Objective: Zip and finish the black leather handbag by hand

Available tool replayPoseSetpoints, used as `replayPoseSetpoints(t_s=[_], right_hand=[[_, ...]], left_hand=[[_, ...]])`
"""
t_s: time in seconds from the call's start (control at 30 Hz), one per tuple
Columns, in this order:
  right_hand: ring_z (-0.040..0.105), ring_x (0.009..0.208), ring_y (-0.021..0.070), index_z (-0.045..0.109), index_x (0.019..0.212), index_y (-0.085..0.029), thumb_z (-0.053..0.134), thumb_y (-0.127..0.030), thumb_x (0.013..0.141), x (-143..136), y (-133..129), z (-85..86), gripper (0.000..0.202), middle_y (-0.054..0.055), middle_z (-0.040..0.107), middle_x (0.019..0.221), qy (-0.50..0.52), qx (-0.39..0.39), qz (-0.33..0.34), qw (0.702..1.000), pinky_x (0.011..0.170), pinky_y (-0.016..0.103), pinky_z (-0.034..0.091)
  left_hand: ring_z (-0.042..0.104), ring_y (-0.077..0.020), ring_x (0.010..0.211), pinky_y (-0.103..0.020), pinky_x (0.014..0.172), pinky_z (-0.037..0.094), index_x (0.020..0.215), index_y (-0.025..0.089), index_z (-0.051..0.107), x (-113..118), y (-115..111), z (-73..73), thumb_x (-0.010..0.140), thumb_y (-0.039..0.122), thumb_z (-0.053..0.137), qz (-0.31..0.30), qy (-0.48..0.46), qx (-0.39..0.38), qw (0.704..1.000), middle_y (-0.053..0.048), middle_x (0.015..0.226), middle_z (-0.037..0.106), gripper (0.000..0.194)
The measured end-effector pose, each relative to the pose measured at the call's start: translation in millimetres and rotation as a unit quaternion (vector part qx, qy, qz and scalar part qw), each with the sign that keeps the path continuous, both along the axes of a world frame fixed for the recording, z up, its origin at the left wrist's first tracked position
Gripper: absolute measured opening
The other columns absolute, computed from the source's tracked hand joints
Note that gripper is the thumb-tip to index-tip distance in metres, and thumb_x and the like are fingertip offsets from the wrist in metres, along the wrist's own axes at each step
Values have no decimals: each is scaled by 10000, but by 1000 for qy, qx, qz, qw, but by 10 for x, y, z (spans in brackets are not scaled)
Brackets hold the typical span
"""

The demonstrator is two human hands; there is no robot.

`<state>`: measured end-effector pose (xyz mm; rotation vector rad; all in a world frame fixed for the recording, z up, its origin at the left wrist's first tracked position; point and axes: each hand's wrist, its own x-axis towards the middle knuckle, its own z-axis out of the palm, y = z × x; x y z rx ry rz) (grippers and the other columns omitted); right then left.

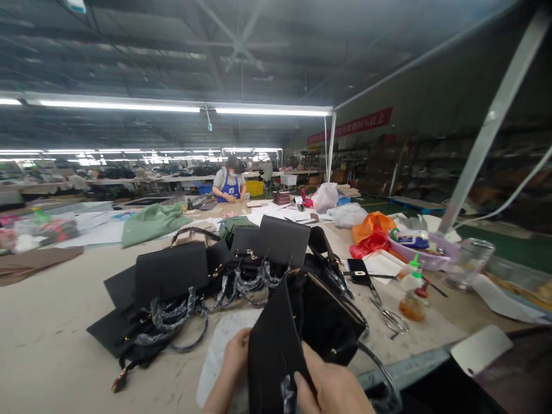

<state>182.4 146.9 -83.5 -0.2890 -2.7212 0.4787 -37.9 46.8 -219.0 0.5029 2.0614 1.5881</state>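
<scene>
Fingers of the left hand curl around the left edge of the black handbag, gripping it; the right hand pinches its lower front panel. The bag stands upright at the near table edge. Left lie more black bags; right, a phone, scissors, glue bottles.

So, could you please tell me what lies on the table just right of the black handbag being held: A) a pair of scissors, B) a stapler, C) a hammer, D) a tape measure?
A: a pair of scissors lies on the table right of the black handbag that the left hand and right hand hold.
</scene>
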Motion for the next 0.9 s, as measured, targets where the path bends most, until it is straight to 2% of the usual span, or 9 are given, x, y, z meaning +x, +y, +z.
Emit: replayPoseSetpoints(t_s=[0.1,0.17,0.27,0.37,0.43,0.53,0.73,0.83,0.9], right_hand=[[610,459,168,509,1219,-156,485,-205,801,-162,-140,-381,421,14,668,591,36,86,22,995,414,202,427],[582,444,147,504,1220,-126,475,-243,844,-243,-264,-532,395,23,649,570,73,117,31,990,407,194,405],[572,465,135,458,1263,-87,422,-301,901,-303,-376,-542,422,36,636,572,97,121,66,986,421,187,401],[594,496,167,410,1299,-38,390,-343,918,-309,-330,-385,489,69,652,610,78,90,114,986,443,218,432],[616,532,199,347,1344,-13,375,-318,913,-294,-244,-271,529,102,671,665,43,51,137,988,476,254,467],[644,628,237,210,1412,-9,354,-215,878,-239,-128,-158,590,145,686,774,-11,-11,139,990,549,306,513],[632,719,201,179,1436,-99,431,-172,831,-9,-15,-72,659,103,671,876,-20,-112,129,985,644,303,529],[621,744,193,300,1394,-177,458,-266,877,133,208,-44,549,75,653,857,52,-92,20,994,692,312,519],[579,981,252,325,1382,-188,500,-341,861,204,450,-73,570,121,614,1063,102,-42,-77,991,855,389,473]], left_hand=[[659,-287,840,-368,695,525,1002,98,614,-132,-427,-64,608,467,687,60,-89,-11,994,-189,1044,653,544],[635,-282,949,-379,808,507,1059,120,596,-97,-697,51,652,566,636,94,-126,23,987,-179,1156,605,605],[523,-315,1146,-443,945,439,1195,188,536,218,-885,322,723,680,484,63,-132,147,978,-149,1325,486,683],[282,-334,1328,-464,1072,302,1357,249,373,715,-808,493,659,645,602,-42,-9,202,979,-101,1469,282,834],[142,-325,1374,-461,1123,208,1429,251,208,1017,-681,514,628,555,685,-104,62,156,980,-73,1512,151,981],[72,-307,1388,-470,1144,142,1453,213,44,1287,-487,501,732,412,622,-120,109,73,984,-74,1526,35,945],[57,-303,1390,-491,1145,130,1444,226,-45,1310,-322,609,780,248,546,-111,205,22,972,-77,1526,18,889],[38,-297,1391,-480,1149,112,1442,223,-66,1272,-360,647,745,146,524,-136,229,13,964,-75,1526,3,917],[25,-290,1392,-468,1150,104,1445,218,-60,1247,-409,676,712,97,508,-151,230,5,961,-68,1527,-4,935]])
